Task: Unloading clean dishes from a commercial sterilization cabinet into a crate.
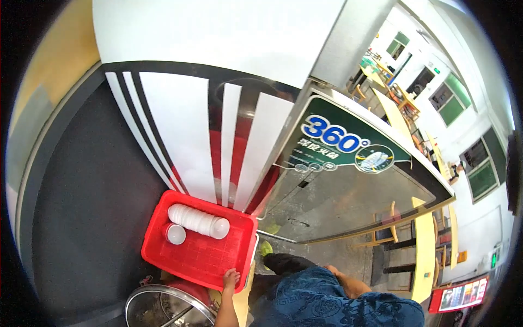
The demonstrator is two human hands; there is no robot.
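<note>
A red plastic tub [204, 261] lies in front of me, below the striped cabinet front. Inside it, a long row of nested white bowls [192, 218] rests on its side. Beside that row is a shorter nested group [176, 234], white within and red at its edge. My left hand [231, 278] is at the tub's near rim, close to its right corner, with the fingers over the edge; whether it grips the rim is unclear. My right hand [333, 269] hangs by my hip, partly hidden by my blue patterned shirt; its fingers are not clearly seen.
A glossy cabinet front [175, 118] with white stripes rises behind the tub. To the right projects a glass door [327, 200] bearing a green printed label. A round metal-rimmed container [137, 294] stands near the tub. Yellow tables [425, 261] and chairs fill the room, where a person [455, 171] is visible.
</note>
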